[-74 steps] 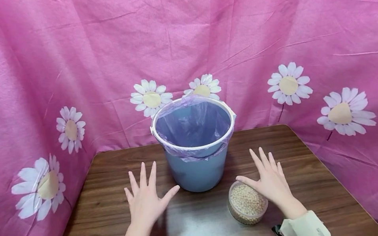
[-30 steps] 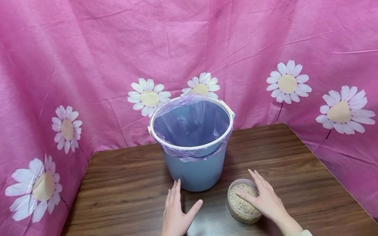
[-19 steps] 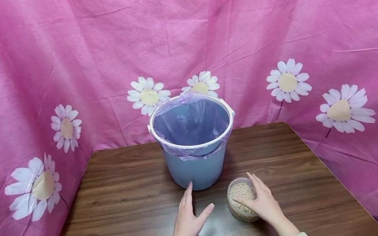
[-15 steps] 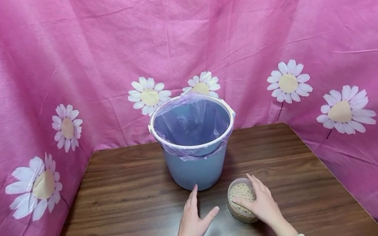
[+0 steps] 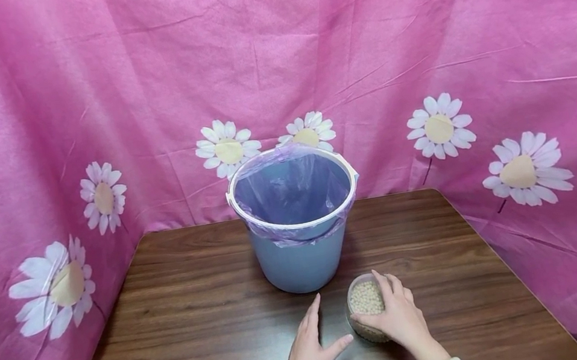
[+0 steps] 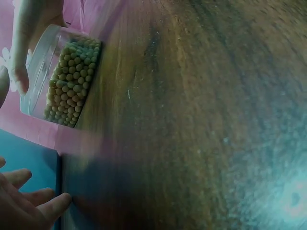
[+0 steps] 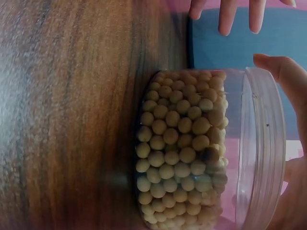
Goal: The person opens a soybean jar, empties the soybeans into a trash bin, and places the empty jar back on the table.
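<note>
A clear round plastic jar (image 5: 366,300) of pale round beans, like soybeans, stands upright on the table. My right hand (image 5: 401,314) is over its right side, the thumb near the left rim and the slightly bent fingers at the far right. In the right wrist view, the thumb tip lies just above the jar's rim (image 7: 266,143); firm contact cannot be told. To the left of the jar, my left hand (image 5: 307,348) is held with fingers extended and thumb spread towards it, holding nothing. The left wrist view shows the beans (image 6: 72,76) through the jar wall.
Behind the hands stands a blue bucket (image 5: 299,263) with a white rim and a purple plastic liner. The wooden table (image 5: 175,316) has pink flowered cloth (image 5: 272,54) at its back and sides.
Both hands have come down and inward. My left hand has moved right and nearer the jar; my right hand has moved left over it, fingers less spread. Jar and bucket stay put.
</note>
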Available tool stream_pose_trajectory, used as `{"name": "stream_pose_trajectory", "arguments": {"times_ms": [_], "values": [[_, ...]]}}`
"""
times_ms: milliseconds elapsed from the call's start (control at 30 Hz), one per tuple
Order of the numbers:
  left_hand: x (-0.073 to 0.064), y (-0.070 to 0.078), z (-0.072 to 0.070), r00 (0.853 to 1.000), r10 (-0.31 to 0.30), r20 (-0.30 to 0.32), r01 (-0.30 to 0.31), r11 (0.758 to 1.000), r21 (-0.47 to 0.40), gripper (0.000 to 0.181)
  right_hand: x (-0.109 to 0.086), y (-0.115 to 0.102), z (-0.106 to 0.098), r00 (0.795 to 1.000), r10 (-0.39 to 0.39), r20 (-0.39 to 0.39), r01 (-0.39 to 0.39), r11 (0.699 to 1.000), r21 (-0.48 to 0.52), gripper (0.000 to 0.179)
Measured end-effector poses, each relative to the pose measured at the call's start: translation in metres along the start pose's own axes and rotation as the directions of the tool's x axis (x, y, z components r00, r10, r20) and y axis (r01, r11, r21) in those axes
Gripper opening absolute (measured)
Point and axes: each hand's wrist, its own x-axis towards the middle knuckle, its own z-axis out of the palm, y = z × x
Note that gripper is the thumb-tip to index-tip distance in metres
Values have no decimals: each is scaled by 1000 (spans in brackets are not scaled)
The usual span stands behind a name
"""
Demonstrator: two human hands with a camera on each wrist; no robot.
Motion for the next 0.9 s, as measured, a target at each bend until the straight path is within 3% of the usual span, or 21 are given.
{"name": "stream_pose_trajectory", "arguments": {"times_ms": [500,900], "values": [[0,1,0,999,27,33,-28,999,31,96,2,-7,1,1000,-7,11,8,999,-50,115],[1,3,2,997,43,63,-44,999,20,98,-2,-18,-2,1000,-9,12,9,1000,0,106]]}}
